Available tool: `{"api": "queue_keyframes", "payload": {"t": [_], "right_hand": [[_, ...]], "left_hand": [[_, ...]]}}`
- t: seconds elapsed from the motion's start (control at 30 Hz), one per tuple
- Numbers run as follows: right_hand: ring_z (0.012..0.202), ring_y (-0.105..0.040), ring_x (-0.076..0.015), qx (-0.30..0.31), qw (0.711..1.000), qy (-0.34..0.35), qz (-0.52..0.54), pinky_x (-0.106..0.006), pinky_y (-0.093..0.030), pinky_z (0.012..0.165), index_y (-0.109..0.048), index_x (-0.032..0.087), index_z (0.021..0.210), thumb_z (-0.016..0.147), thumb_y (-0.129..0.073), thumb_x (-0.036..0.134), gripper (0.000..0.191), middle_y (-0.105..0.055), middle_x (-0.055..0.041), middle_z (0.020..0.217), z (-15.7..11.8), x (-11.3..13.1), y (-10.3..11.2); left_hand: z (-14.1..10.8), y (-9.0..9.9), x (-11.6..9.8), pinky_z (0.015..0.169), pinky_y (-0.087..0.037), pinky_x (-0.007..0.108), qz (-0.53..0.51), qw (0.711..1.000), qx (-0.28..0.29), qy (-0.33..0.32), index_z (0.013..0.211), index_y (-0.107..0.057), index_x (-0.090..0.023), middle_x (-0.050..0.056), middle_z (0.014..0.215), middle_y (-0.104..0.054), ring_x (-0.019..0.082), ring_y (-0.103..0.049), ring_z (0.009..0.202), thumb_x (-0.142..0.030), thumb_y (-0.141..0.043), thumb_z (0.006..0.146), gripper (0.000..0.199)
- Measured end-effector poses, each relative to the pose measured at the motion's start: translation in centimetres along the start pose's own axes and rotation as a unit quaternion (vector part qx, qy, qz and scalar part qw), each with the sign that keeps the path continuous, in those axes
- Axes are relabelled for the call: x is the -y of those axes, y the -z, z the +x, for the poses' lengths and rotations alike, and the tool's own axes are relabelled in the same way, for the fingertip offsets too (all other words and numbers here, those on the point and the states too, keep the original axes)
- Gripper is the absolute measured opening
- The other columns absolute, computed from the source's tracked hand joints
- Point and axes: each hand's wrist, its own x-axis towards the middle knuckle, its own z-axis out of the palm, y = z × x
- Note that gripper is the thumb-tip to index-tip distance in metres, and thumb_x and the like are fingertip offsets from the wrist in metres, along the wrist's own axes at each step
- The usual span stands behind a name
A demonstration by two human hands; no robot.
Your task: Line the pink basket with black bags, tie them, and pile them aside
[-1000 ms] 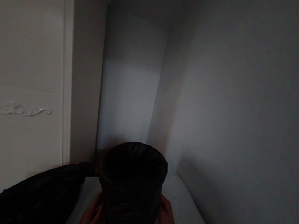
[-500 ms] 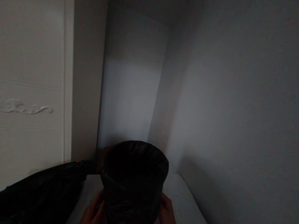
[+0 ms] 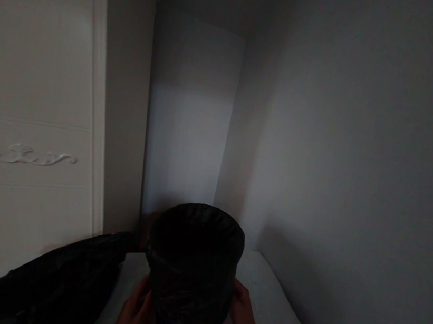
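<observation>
1. The round bin (image 3: 188,296) covered in black plastic is over the white surface (image 3: 279,319); its wide mouth faces up and leans slightly toward the viewer. Its base runs to the lower picture edge, so whether it rests on anything cannot be told.
2. The left hand (image 3: 133,310) holds the bin from its left side, fingers bent against the plastic and partly hidden.
3. The right hand (image 3: 242,311) holds the bin from its right side, fingertips out of sight behind it; how firmly either hand presses cannot be told.
4. A crumpled black plastic bag (image 3: 53,278) spreads to the left of the bin, its narrow end pointing toward the bin's rim.
5. Just behind the bin's left rim is a brownish thing (image 3: 147,230), too dark to name.
6. Farther left of the bin stands a pale wardrobe (image 3: 35,53) with a carved scroll (image 3: 21,153).
7. Behind the bin, two grey walls (image 3: 342,146) meet in a corner.
</observation>
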Motion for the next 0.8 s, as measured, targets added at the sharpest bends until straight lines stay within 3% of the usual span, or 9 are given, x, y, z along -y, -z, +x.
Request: {"api": "queue_keyframes", "payload": {"t": [0.37, 0.8], "right_hand": [[0.098, -0.071, -0.0311, -0.006, 1.0, 0.006, -0.012, -0.045, -0.055, 0.092, -0.083, 0.019, 0.096, 0.081, -0.075, 0.047, 0.033, -0.083, -0.0111, 0.102, 0.2, -0.2, 0.3], [0.1, -0.071, -0.0305, 0.02, 1.0, 0.002, 0.009, -0.044, -0.054, 0.093, -0.083, 0.021, 0.101, 0.086, -0.072, 0.041, 0.027, -0.082, -0.0091, 0.101, -0.2, 0.3, -0.1]], "left_hand": [[-0.1, 0.0, -0.9, 0.12, -0.042, 0.057, -0.002, 1.0, -0.003, 0.004, 0.129, -0.073, -0.022, 0.014, 0.144, -0.069, 0.041, -0.055, 0.141, -0.083, -0.063, 0.076, 0.081], [0.0, 0.2, 0.4, 0.125, -0.034, 0.057, -0.009, 1.0, 0.004, 0.007, 0.138, -0.068, -0.023, 0.011, 0.151, -0.063, 0.04, -0.049, 0.147, -0.082, -0.063, 0.078, 0.084]]}}
